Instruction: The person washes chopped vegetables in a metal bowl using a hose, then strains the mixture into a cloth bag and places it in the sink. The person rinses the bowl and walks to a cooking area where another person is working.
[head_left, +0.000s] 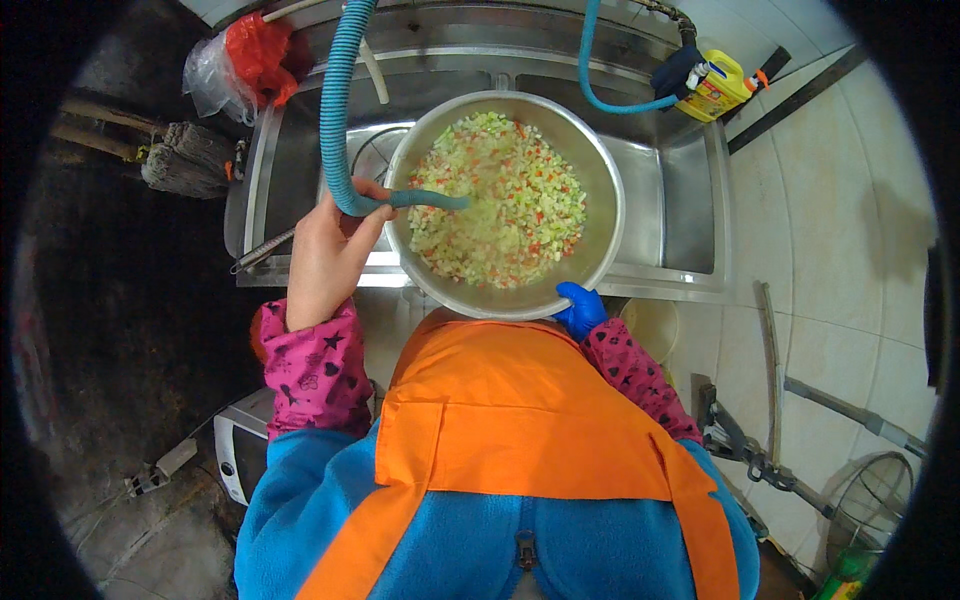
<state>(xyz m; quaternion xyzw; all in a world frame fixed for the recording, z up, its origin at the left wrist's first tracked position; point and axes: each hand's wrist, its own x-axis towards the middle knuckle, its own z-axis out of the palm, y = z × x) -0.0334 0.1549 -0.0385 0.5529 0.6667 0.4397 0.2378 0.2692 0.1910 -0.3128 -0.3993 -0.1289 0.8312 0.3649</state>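
Note:
My left hand (328, 247), bare, grips a blue corrugated hose (339, 112) near its end. The hose's mouth points over a large round metal basin (615, 196), which rests over the sink. Inside the basin lie finely chopped pale green and white vegetables (517, 202) with red-orange bits; some sit under cloudy liquid. My right hand (582, 308), in a blue glove, holds the basin's near right rim, its fingers over the edge. The basin's near side is close to my orange apron (540, 405).
A stainless double sink (690, 210) lies beneath the basin. Red and clear plastic bags (259, 60) hang at the back left. A yellow jug (712, 86) and another blue hose (589, 67) are at the back right. A wire strainer (874, 495) stands at the lower right.

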